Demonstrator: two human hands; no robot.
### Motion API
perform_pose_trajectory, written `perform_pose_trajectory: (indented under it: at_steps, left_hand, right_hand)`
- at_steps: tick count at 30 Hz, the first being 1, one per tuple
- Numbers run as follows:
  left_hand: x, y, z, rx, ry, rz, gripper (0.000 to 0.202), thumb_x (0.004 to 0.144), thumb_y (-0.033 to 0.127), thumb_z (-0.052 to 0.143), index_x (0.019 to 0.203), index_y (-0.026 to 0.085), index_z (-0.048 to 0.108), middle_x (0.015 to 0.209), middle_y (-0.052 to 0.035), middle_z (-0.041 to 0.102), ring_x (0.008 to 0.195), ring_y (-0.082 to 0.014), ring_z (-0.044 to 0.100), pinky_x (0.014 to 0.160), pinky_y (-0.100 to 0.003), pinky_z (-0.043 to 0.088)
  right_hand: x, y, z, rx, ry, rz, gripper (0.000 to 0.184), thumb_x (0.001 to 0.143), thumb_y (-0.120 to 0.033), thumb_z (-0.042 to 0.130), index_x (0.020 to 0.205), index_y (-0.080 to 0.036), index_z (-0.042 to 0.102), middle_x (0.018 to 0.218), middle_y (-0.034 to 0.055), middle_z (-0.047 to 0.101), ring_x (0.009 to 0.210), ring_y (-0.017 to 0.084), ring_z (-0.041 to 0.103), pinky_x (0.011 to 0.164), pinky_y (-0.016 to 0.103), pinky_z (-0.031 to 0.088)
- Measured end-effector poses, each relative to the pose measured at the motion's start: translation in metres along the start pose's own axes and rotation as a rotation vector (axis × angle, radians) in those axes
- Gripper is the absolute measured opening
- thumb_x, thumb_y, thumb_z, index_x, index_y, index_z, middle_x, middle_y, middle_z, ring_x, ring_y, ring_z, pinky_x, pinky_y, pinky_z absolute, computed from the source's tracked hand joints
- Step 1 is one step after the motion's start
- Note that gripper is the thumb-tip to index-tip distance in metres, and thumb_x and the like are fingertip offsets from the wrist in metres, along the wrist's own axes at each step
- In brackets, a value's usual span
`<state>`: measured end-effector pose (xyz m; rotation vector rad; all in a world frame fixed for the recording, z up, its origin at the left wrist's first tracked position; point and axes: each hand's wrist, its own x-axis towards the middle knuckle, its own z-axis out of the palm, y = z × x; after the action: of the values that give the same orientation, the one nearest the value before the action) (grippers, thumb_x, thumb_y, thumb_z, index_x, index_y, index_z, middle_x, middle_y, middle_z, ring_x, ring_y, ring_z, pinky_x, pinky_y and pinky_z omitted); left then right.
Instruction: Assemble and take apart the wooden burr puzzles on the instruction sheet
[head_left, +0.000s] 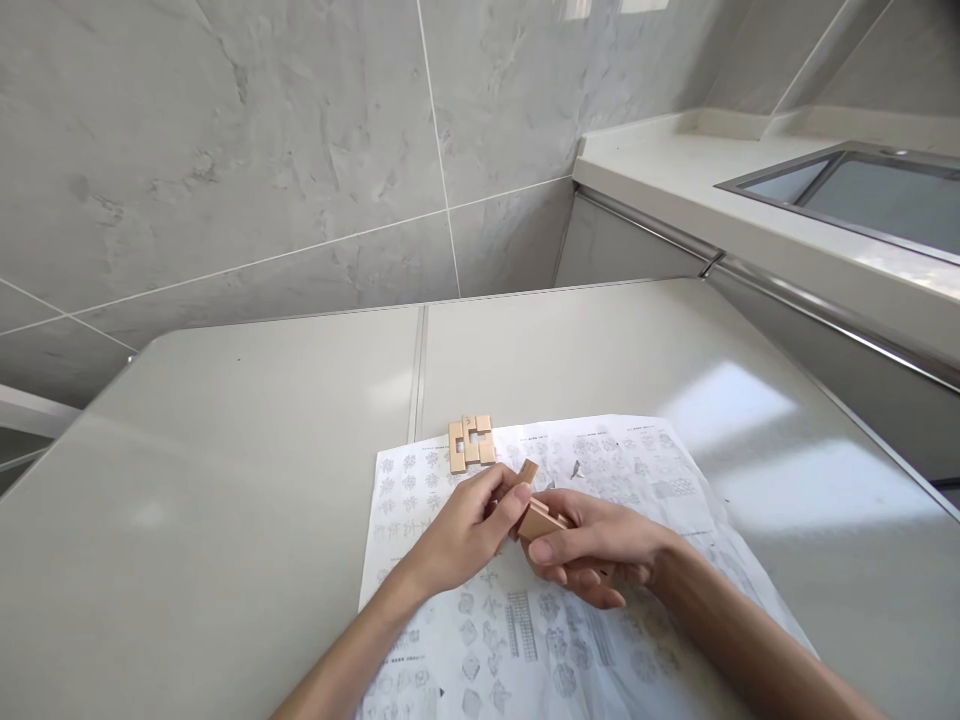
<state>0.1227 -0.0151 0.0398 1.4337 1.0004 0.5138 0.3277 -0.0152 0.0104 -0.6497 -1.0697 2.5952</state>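
Note:
Over the printed sheet [495, 600], my left hand [469, 530] pinches a small wooden block [528, 471] between thumb and fingers, its end sticking up. My right hand [592, 545] is closed round more notched wooden pieces [538, 522], with the thumb lying along the front one. The two hands meet, and the block in the left touches or nearly touches the pieces in the right; fingers hide the exact contact. Beyond my left hand, several notched wooden blocks [471, 444] lie side by side at the sheet's far edge.
The sheet of small diagrams lies creased on a glossy pale table [262, 480] with a seam across it. A tiled grey wall [300, 150] stands behind. On the right, a white counter [675, 170] with a metal-framed inset [847, 190] rises above the table.

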Motion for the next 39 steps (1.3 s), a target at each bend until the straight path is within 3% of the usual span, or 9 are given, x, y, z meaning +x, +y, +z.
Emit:
perform_pose_trajectory:
  at_steps: [3, 7, 10, 17, 21, 26, 32, 35, 39]
  left_hand:
    - [0.0, 0.001, -0.002, -0.033, 0.01, -0.002, 0.044, 0.106, 0.057, 0.047, 0.08, 0.022, 0.045, 0.073, 0.0036, 0.05, 0.066, -0.0137, 0.047, 0.066, -0.029, 0.041]
    - [0.0, 0.001, -0.005, -0.038, 0.045, -0.025, 0.045, 0.106, 0.059, 0.047, 0.083, 0.021, 0.05, 0.075, 0.0031, 0.052, 0.064, -0.012, 0.045, 0.062, -0.027, 0.038]
    - [0.0, -0.001, -0.007, -0.081, 0.077, -0.024, 0.045, 0.107, 0.06, 0.045, 0.088, 0.02, 0.055, 0.074, 0.0025, 0.053, 0.062, -0.0117, 0.044, 0.062, -0.026, 0.039]
    - [0.002, -0.005, -0.016, -0.066, 0.235, -0.032, 0.048, 0.106, 0.063, 0.045, 0.083, 0.021, 0.053, 0.061, 0.0059, 0.041, 0.057, -0.0123, 0.039, 0.057, -0.026, 0.037]
    - [0.003, -0.005, -0.019, -0.054, 0.328, -0.029, 0.049, 0.107, 0.061, 0.042, 0.08, 0.021, 0.051, 0.07, 0.0031, 0.048, 0.063, -0.0126, 0.046, 0.061, -0.025, 0.04]
    - [0.003, -0.006, -0.014, -0.092, 0.328, -0.016, 0.049, 0.105, 0.063, 0.044, 0.08, 0.022, 0.053, 0.063, 0.0038, 0.047, 0.064, -0.0139, 0.05, 0.061, -0.025, 0.042]
    - [0.003, -0.006, -0.01, -0.27, 0.315, 0.02, 0.056, 0.103, 0.068, 0.046, 0.119, 0.018, 0.067, 0.065, 0.0057, 0.041, 0.056, -0.011, 0.041, 0.056, -0.024, 0.038]
    - [0.002, -0.005, -0.01, -0.366, 0.265, -0.018, 0.064, 0.103, 0.069, 0.045, 0.138, 0.019, 0.063, 0.068, 0.0057, 0.04, 0.053, -0.0087, 0.029, 0.051, -0.024, 0.026]
    - [0.002, -0.004, -0.01, -0.456, 0.218, -0.065, 0.069, 0.101, 0.071, 0.047, 0.148, 0.021, 0.058, 0.068, 0.0066, 0.036, 0.052, -0.0082, 0.021, 0.049, -0.023, 0.02]
  right_hand:
    - [0.0, -0.001, -0.001, 0.022, -0.029, -0.022, 0.036, 0.093, -0.045, 0.078, 0.08, -0.016, 0.061, 0.052, -0.0086, 0.056, 0.033, 0.007, 0.052, 0.028, 0.014, 0.037]
    - [-0.002, -0.003, -0.002, 0.055, -0.011, -0.065, 0.032, 0.094, -0.045, 0.077, 0.098, -0.016, 0.064, 0.065, -0.0063, 0.064, 0.034, 0.004, 0.047, 0.029, 0.014, 0.039]
    - [-0.005, -0.005, -0.004, 0.052, 0.035, -0.069, 0.036, 0.095, -0.048, 0.075, 0.11, -0.018, 0.062, 0.075, -0.0049, 0.065, 0.035, 0.002, 0.039, 0.027, 0.013, 0.033]
    - [-0.013, -0.01, -0.009, -0.045, 0.092, -0.086, 0.047, 0.101, -0.062, 0.06, 0.119, -0.019, 0.065, 0.071, -0.0072, 0.055, 0.039, 0.0, 0.017, 0.03, 0.014, 0.013]
    - [-0.013, -0.012, -0.008, -0.08, 0.192, -0.086, 0.052, 0.104, -0.067, 0.048, 0.114, -0.02, 0.066, 0.067, -0.0075, 0.053, 0.039, 0.002, 0.015, 0.032, 0.016, 0.013]
    - [-0.009, -0.011, -0.004, -0.12, 0.296, -0.08, 0.05, 0.104, -0.068, 0.046, 0.104, -0.021, 0.063, 0.065, -0.0079, 0.05, 0.039, 0.003, 0.018, 0.032, 0.016, 0.015]
    - [-0.002, -0.005, -0.001, -0.207, 0.25, -0.162, 0.052, 0.106, -0.067, 0.042, 0.102, -0.019, 0.063, 0.064, -0.0064, 0.052, 0.038, 0.005, 0.027, 0.033, 0.017, 0.024]
    - [0.001, -0.002, 0.001, -0.255, 0.227, -0.185, 0.052, 0.107, -0.065, 0.041, 0.101, -0.019, 0.063, 0.063, -0.006, 0.053, 0.037, 0.004, 0.029, 0.034, 0.018, 0.026]
    - [0.003, 0.0, 0.004, -0.298, 0.223, -0.203, 0.052, 0.108, -0.064, 0.041, 0.098, -0.018, 0.063, 0.064, -0.0054, 0.054, 0.038, 0.005, 0.032, 0.035, 0.018, 0.028]
